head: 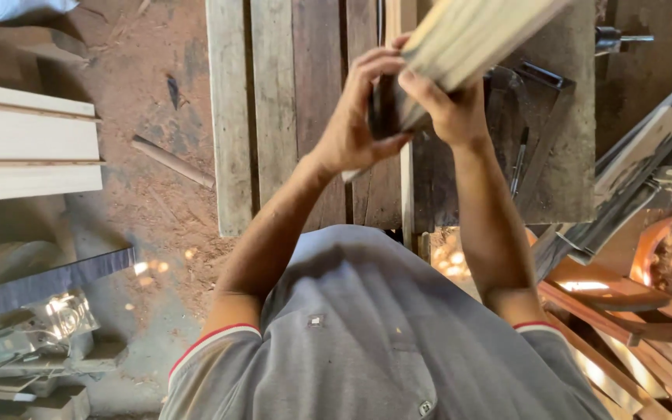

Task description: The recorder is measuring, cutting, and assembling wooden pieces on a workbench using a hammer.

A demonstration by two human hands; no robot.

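I hold a pale wooden board [480,31] up close to the camera, tilted, its near end gripped by both hands. My left hand [359,117] wraps the board's lower end from the left, fingers curled over the top. My right hand [449,105] clamps the same end from the right. Both hands hover above a rough plank workbench [274,117].
On the bench lie a metal square [542,101] and a dark pen [519,159]. Pale planks [29,144] are stacked at the left, a wooden stick [173,162] lies on the sawdust floor, and wood offcuts [624,311] pile up at the right. A drill chuck [620,39] pokes in top right.
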